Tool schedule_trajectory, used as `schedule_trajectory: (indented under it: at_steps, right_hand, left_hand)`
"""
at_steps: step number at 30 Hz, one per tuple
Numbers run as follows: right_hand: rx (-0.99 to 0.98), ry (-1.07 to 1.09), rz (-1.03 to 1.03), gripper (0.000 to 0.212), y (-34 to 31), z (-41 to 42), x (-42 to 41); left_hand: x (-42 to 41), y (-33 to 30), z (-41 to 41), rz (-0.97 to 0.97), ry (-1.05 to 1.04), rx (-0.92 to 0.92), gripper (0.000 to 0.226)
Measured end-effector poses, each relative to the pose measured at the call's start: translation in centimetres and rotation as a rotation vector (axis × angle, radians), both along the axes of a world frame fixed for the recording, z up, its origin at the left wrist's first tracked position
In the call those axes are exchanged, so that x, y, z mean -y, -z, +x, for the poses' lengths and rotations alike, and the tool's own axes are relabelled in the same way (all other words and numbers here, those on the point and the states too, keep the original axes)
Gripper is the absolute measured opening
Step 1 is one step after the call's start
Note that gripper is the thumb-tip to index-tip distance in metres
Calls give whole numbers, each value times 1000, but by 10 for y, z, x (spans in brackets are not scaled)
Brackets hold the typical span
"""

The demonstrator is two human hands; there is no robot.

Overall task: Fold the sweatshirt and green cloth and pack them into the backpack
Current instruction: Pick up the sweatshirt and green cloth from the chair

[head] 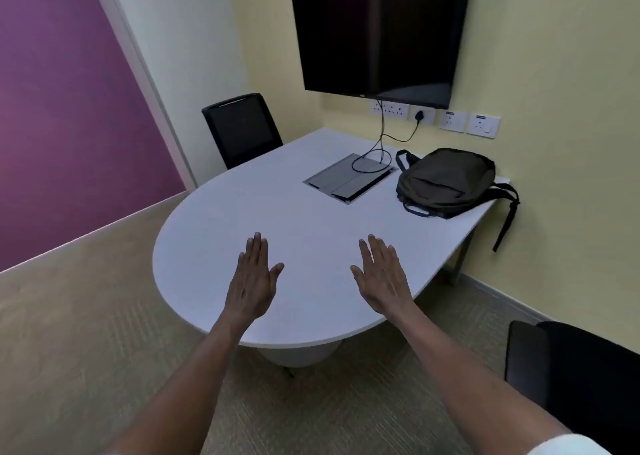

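Nearest to us, our left hand point(254, 278) and right hand point(381, 278) lie flat over the near part of the white bench point(214, 233), fingers straight and together, holding nothing. The backpack point(445, 181) lies farther away and to the right, so the right hand is nearer to it; its long side runs across the far right edge, one strap hanging off. Between them the bench is bare; a cable box point(349, 179) lies left of the backpack. We see no sweatshirt and no green cloth

head view, looking forward and down over table point(214, 246) from near edge.
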State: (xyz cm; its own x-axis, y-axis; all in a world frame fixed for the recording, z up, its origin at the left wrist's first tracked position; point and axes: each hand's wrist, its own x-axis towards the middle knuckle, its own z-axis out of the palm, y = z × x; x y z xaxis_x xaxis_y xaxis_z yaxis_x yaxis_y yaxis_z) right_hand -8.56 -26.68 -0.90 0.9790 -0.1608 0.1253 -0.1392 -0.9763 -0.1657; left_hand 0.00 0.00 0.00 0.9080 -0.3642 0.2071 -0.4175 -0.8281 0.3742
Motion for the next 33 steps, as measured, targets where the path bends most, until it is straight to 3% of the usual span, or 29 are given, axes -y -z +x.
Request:
schedule_trajectory:
  at_steps: [5,11,15,20,33]
  right_hand:
    - [51,94,-26,98,2,-38,-24]
    - [-8,224,-38,70,1,-93,-54]
    - [14,284,-36,84,0,-131,-68]
    - [32,371,-32,86,2,-170,-77]
    - [63,579,-130,76,-10,-276,-41]
  left_hand:
    - [-12,-1,-13,27,102,-11,71]
    - [-21,1,-36,33,230,-21,71]
    - [-20,3,-53,28,314,-26,70]
    - [-13,9,-77,26,400,-37,70]
    - [63,-1,-137,19,621,38,75]
